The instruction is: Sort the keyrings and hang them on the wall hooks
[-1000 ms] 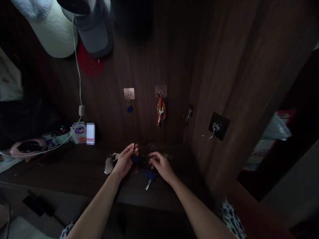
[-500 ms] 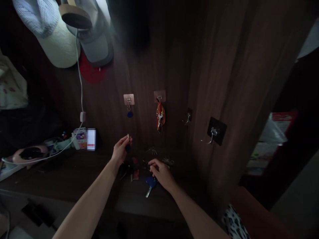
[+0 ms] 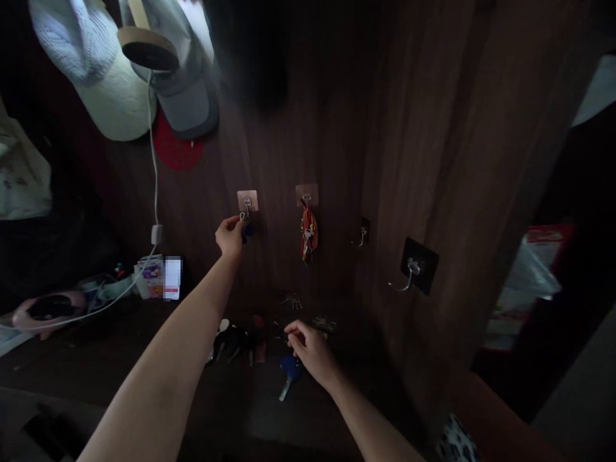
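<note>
My left hand (image 3: 230, 235) is raised to the wall, its fingers pinched on a key ring with a blue tag (image 3: 248, 230) right at the leftmost adhesive hook (image 3: 247, 201). My right hand (image 3: 308, 346) rests low on the dark shelf (image 3: 120, 359), fingers curled over a pile of keys, touching a blue-headed key (image 3: 287, 372); what it grips is unclear. A red and yellow key bunch (image 3: 308, 233) hangs from the second hook (image 3: 307, 194). Two more hooks, a small one (image 3: 363, 232) and a black-backed one (image 3: 414, 262), hang bare.
Loose keys and fobs (image 3: 235, 340) lie on the shelf by my right hand. Caps (image 3: 115, 77) hang at the upper left, with a white cable (image 3: 154, 179) running down to a pink object (image 3: 43, 308). Small boxes (image 3: 158, 277) stand at the shelf's back.
My left hand has risen from the shelf to the leftmost hook, carrying the ring with the blue tag. My right hand has stayed on the key pile.
</note>
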Available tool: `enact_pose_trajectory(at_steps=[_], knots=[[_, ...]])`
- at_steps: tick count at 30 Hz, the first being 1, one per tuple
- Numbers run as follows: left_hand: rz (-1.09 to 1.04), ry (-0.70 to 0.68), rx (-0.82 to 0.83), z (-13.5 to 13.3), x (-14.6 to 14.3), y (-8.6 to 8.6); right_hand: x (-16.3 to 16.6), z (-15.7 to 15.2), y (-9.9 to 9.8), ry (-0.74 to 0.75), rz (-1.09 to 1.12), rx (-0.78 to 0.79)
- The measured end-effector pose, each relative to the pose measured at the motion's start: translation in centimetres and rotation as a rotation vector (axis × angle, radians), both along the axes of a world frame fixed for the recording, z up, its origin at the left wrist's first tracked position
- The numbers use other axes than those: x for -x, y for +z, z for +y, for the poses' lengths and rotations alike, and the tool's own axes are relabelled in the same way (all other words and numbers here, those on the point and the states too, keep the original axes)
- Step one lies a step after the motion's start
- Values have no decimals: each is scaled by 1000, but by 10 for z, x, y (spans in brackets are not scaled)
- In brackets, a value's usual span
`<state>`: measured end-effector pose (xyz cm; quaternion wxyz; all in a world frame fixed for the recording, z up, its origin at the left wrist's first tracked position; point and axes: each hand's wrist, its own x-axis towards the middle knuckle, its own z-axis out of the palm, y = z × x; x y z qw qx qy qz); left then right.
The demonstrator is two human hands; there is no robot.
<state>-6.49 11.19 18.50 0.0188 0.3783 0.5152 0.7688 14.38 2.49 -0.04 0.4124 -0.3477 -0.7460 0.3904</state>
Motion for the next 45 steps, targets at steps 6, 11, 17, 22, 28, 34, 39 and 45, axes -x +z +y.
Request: enact_pose_trajectory(at_steps=[6,11,17,22,28,34,39,45], knots=[[41,94,145,11,-3,8,-1,-1,2,-5,-6,8],[45,129,222,17,-4,1,-1,-3,5,-5,-4,4],[-1,80,230,22,-1,-14,-2,-2,4,-10,-14,-1],[-63,-24,191,23,0,-36,-1,1,0,-12,-13,-7],[-145,-162,162,13,-3,-62,0,2,-1,-16,-18,-18],[-215,-270,174,-7,-10,-89,0,3,-2,-13,-11,-1],[-223,-321,203,-29,-15,-111,1,3,-1,-23,-22,9],[-151,-373,245,-59,-23,-141,0,2,1,-38,-14,8]])
